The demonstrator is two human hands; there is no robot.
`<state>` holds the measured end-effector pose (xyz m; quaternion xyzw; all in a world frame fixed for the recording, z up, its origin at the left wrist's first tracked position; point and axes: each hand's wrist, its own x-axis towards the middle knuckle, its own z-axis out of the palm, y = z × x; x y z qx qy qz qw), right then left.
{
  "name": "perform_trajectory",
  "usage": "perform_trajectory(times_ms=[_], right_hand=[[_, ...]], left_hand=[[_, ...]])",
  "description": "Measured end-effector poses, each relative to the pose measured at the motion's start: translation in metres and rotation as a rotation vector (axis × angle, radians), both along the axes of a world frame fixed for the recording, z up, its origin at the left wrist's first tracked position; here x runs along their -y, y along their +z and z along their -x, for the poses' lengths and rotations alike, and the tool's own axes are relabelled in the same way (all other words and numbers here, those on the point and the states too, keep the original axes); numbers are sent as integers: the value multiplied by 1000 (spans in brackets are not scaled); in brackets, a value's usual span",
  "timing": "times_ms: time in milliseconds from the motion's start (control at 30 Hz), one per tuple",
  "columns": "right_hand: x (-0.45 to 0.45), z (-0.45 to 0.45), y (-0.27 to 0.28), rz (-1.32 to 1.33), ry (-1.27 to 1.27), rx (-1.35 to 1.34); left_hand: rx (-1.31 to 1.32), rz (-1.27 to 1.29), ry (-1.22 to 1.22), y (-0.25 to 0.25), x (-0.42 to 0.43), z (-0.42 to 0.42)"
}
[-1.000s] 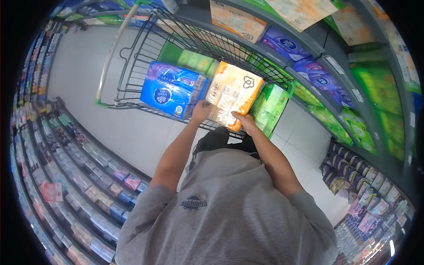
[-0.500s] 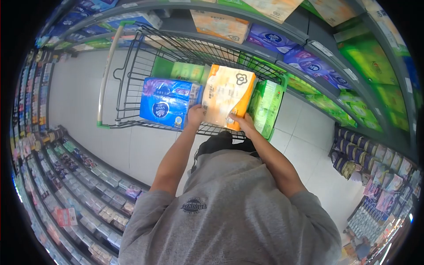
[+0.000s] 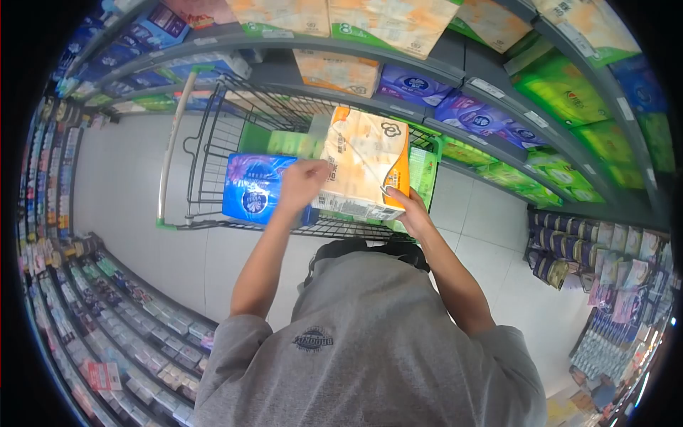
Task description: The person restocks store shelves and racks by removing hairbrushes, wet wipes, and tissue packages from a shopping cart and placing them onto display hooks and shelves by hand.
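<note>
An orange-and-cream pack of tissues [image 3: 366, 153] is tilted above the shopping cart [image 3: 206, 135], its lower end face showing. My right hand [image 3: 409, 210] grips its lower right corner, thumb on top. At the pack's left edge is my left hand [image 3: 302, 181], smeared by motion with its fingers bent; whether it touches the pack is unclear. Beneath and beside that hand, a blue pack of tissues [image 3: 249, 188] lies in the cart. Green packs [image 3: 425, 171] sit at the cart's right end, and a light green pack [image 3: 284, 142] lies behind the blue one.
Shelves with purple packs [image 3: 413, 84], green packs [image 3: 569, 92] and more orange packs [image 3: 338, 71] run along the far side. A shelf of small goods [image 3: 142, 313] stands at lower left, hanging packets [image 3: 619, 299] at right. Tiled floor [image 3: 491, 249] surrounds the cart.
The orange pack has tilted, bringing its near end face into view. My left hand has shifted left and up over the blue pack's edge. My right hand still holds the corner.
</note>
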<state>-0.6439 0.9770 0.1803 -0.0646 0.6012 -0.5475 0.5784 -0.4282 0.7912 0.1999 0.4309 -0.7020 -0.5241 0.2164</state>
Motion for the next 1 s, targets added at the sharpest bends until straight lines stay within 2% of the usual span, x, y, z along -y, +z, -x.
perform_trajectory(times_ms=[33,100,133,167,233,300,333,433,467,500,567,633,700,733,800,833,900,1000], right_hand=[[0,-1,15,55,-29,-2],[1,-3,38,98,-57,-32],[2,-3,46,144,-46,-93],[3,-2,52,190,-35,-156],[7,0,66,237,-5,-309],[8,3,94,212,83,-465],[11,5,106,266,103,-512],[19,12,149,286,203,-710],[22,18,158,305,267,-834],[26,24,170,312,256,-843],[33,32,202,494,362,-1215],[46,33,248,494,377,-1251],[64,36,283,347,322,-1180],[76,38,298,351,318,-1195],[102,45,327,579,179,-1364],[112,52,341,586,177,-1376],[132,67,367,649,157,-1364],[149,71,405,762,83,-1447]], left_hand=[[-10,12,-9,-7,8,-2],[-308,-167,134,-17,27,-2],[-177,-287,89,-13,33,-3],[-192,-267,78,-10,31,0],[-465,-651,101,16,20,9],[-417,-579,0,27,18,14],[-405,-602,34,40,15,19],[-704,-804,77,49,22,29],[-710,-792,61,54,25,34],[-793,-754,73,67,25,36],[-927,-675,83,108,23,35],[-1000,-484,96,133,40,41],[-1022,-303,77,179,51,47],[-1036,-297,69,202,53,50],[-1024,141,-6,243,56,57],[-1034,148,-9,256,60,62],[-983,655,64,279,72,72],[-1128,653,23,306,99,89]])
